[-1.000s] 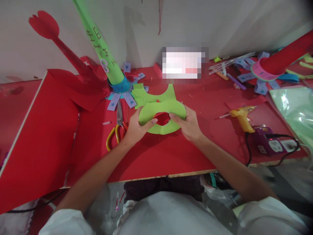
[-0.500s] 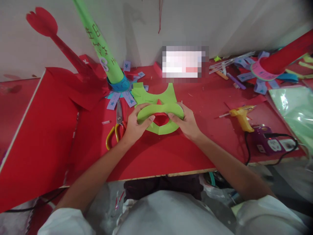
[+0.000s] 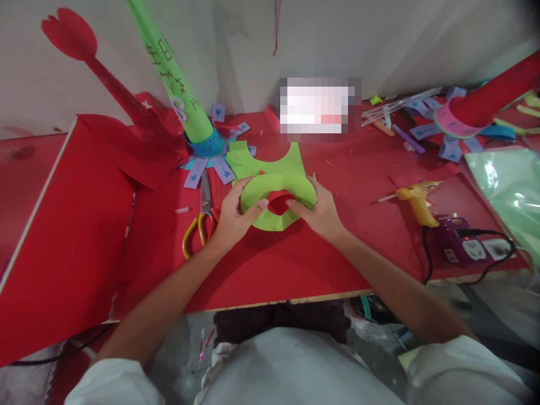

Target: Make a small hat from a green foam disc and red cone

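Note:
Between my two hands is a curved lime-green paper ring (image 3: 276, 183) with a red paper cone (image 3: 279, 203) set in its middle. My left hand (image 3: 239, 212) grips the ring's left side, thumb on the near face by the red part. On the opposite side my right hand (image 3: 318, 211) holds it the same way, its thumb touching the red edge. The fingers behind the ring are mostly hidden. Just beyond it lies a flat lime-green paper sheet (image 3: 270, 166) with a round cut-out. Scissors (image 3: 205, 208) with yellow and red handles rest left of my left hand.
A yellow glue gun (image 3: 417, 203) and a purple power box (image 3: 462, 242) with a black cord sit to the right. At the back left, a green paper cone (image 3: 181, 90) stands by a red paper flower (image 3: 80, 39). A red board (image 3: 71, 242) tilts up at the left.
The green ring has been tilted and bent between my hands, its upper band now looking wider. My right thumb has slid slightly left onto the red part.

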